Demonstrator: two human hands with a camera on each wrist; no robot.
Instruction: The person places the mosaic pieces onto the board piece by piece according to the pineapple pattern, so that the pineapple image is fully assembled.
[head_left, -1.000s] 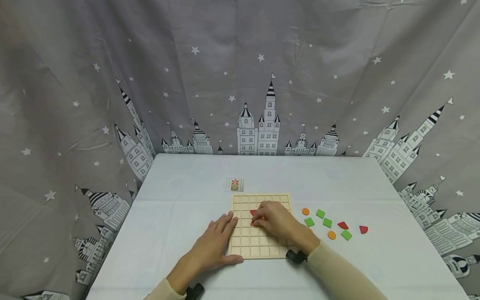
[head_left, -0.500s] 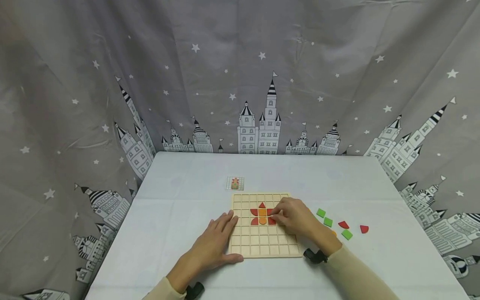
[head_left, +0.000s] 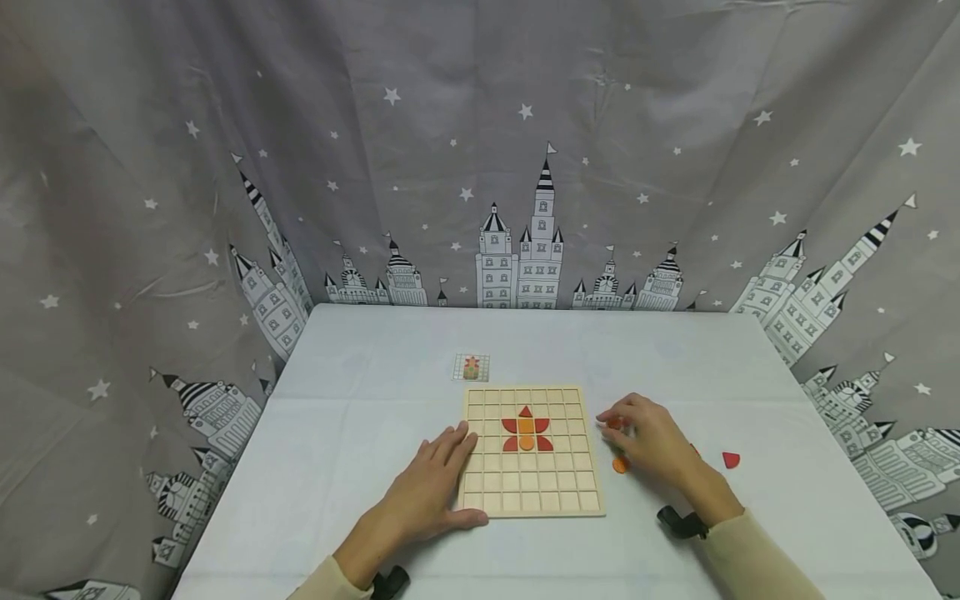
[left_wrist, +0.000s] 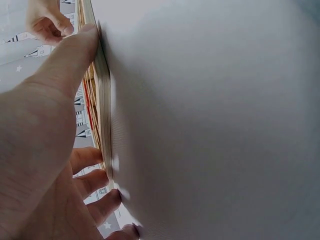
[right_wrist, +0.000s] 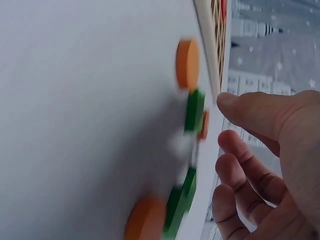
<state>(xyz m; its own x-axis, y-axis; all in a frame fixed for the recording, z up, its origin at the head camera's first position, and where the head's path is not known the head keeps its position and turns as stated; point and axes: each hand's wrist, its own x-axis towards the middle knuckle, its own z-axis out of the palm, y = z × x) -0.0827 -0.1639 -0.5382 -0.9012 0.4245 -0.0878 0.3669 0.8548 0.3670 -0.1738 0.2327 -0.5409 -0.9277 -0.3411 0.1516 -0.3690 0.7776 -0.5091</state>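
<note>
Right hand (head_left: 648,437) now off board (head_left: 528,483), right of centre: fingers half parted, no grip visible, among orange discs (right_wrist: 187,64), green pieces (right_wrist: 194,111). Left hand (head_left: 423,492), fingers extended, rests at board's left edge, lower centre. Red-orange figure (head_left: 526,426) uncovered; work shifts to loose pieces.

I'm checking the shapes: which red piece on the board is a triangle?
The topmost red piece in the head view, above the orange square; the other four each have a curved edge.

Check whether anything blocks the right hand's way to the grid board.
Nothing visible blocks it: the right hand is just off the right edge of the grid board. An orange disc lies flat near that edge, so it should hardly hinder. The left hand is at the opposite edge.
</note>
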